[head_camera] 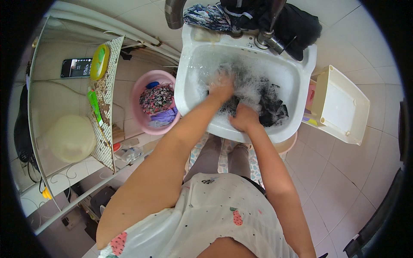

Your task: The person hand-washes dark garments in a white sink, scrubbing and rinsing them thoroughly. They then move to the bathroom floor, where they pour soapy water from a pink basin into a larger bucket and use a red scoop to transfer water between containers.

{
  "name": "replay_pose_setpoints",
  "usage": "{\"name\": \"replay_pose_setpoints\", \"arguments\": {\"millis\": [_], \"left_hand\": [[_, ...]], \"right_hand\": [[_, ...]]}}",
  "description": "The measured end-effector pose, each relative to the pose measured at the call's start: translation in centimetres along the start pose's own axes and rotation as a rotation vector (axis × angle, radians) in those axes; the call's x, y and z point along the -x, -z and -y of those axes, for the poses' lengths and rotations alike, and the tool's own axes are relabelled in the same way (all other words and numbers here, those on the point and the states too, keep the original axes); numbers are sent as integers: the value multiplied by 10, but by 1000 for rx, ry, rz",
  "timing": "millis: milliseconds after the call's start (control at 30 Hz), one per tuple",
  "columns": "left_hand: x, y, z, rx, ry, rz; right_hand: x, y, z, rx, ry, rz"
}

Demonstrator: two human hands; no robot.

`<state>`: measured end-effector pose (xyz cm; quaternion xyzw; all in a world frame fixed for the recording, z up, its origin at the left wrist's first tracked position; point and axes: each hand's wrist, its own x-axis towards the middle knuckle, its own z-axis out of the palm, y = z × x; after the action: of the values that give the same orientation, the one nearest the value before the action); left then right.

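Observation:
Dark wet cloth (pixel 272 109) lies in soapy water in a white ceramic washbasin (pixel 297 106). My left hand (pixel 222 86) is down in the foam left of the basin's middle, blurred, its fingers mostly covered by suds. Closer to the front rim, my right hand (pixel 246 116) touches the cloth, with its back up and its fingertips hidden. Part of the cloth shows between the two hands, and a larger bunch rises out of the foam to the right. How firmly either hand grips the cloth cannot be seen.
A metal faucet (pixel 269 42) stands at the basin's back, with black cloth (pixel 303 29) and a patterned cloth (pixel 206 16) beside it. Left is a pink tub (pixel 137 111) of clothes. A rusty perforated shelf (pixel 106 84) holds a yellow soap dish (pixel 99 63). A cream plastic rack (pixel 345 106) stands right.

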<state>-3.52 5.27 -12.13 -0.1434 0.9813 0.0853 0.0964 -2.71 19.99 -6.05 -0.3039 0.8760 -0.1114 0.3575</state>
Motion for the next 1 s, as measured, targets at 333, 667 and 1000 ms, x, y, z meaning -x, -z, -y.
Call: {"name": "replay_pose_setpoints", "arguments": {"millis": [333,667,1000], "left_hand": [[-31,66,3,1078,485,162],[51,55,-26,262,49,35],[-51,45,-6,477,156,191]], "right_hand": [[-4,-15,-4,141,25,-2],[-16,-13,-15,-23,51,-21],[13,11,-2,43,99,-20]]}}
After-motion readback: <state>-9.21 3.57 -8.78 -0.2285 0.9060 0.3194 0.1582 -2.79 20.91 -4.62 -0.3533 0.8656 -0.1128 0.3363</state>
